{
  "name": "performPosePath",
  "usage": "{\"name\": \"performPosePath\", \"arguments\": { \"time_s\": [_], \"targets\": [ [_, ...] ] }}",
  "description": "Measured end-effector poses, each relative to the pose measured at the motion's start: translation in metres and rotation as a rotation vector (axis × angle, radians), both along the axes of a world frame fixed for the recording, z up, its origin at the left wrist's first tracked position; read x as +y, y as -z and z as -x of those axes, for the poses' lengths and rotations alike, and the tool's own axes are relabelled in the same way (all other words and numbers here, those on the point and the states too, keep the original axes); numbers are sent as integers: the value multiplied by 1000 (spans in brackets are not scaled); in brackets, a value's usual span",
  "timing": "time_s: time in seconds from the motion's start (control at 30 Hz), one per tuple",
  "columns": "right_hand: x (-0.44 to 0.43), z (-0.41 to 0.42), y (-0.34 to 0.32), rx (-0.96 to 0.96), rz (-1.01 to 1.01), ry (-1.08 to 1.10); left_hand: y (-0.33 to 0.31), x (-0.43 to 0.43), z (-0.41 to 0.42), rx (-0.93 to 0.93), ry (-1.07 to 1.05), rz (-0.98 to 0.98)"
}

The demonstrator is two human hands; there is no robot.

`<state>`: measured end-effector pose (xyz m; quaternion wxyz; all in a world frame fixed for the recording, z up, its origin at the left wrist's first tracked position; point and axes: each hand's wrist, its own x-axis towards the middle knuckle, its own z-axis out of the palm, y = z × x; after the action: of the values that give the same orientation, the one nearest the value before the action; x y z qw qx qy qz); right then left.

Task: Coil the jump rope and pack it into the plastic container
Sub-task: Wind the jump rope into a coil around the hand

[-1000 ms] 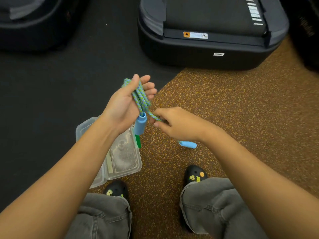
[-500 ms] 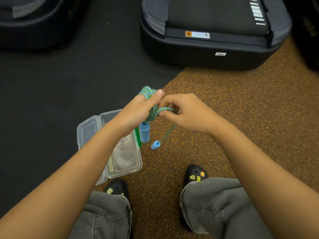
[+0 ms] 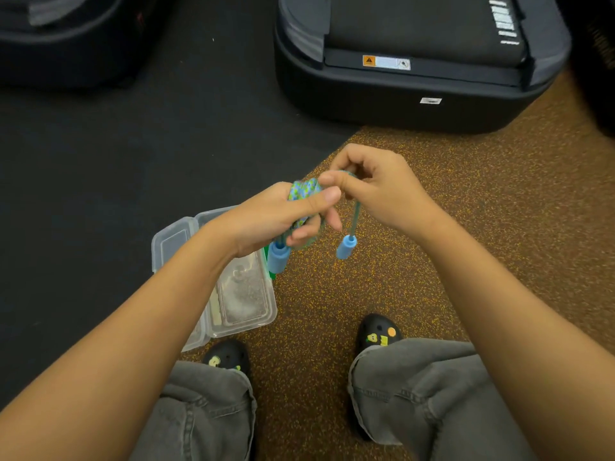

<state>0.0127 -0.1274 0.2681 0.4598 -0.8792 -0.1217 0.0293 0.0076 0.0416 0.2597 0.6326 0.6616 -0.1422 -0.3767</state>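
Note:
My left hand (image 3: pixel 283 217) grips a bundle of blue-green jump rope (image 3: pixel 304 191), its coils showing above my thumb. One blue handle (image 3: pixel 278 259) hangs below that hand. My right hand (image 3: pixel 382 188) pinches the free end of the rope just right of the bundle. From it the second blue handle (image 3: pixel 346 247) dangles on a short length of rope. The clear plastic container (image 3: pixel 243 294) lies open on the floor below my left forearm, its hinged lid (image 3: pixel 173 241) folded out to the left.
A large black machine base (image 3: pixel 416 78) stands ahead on the right and another dark one (image 3: pixel 66 38) at the far left. The floor is black mat on the left and speckled brown rubber on the right. My knees and black clogs (image 3: pixel 376 334) fill the bottom.
My right hand has lifted the rope end up and over the bundle, drawing the dangling handle higher. My left hand has closed round the coils and turned palm down.

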Motion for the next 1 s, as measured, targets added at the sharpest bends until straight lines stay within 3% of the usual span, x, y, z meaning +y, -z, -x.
{"name": "performPosePath", "arguments": {
  "time_s": [0.1,0.27,0.4,0.57,0.7,0.77,1.0],
  "targets": [
    [3,-1,2,12,4,42,0,0,0,118,-78,213],
    [9,2,12,110,187,56,-3,-1,-4,351,-269,636],
    [18,8,16,237,363,-89,0,5,-12,405,-496,719],
    [29,18,19,324,467,-285,9,-1,-12,210,-648,419],
    [29,21,15,270,471,-316,17,-6,-8,-177,-510,-116],
    [27,23,11,225,436,-298,18,-7,-6,-277,-436,-261],
    [21,19,-1,4,248,-169,15,-12,3,-359,-216,-291]
  ]
}}
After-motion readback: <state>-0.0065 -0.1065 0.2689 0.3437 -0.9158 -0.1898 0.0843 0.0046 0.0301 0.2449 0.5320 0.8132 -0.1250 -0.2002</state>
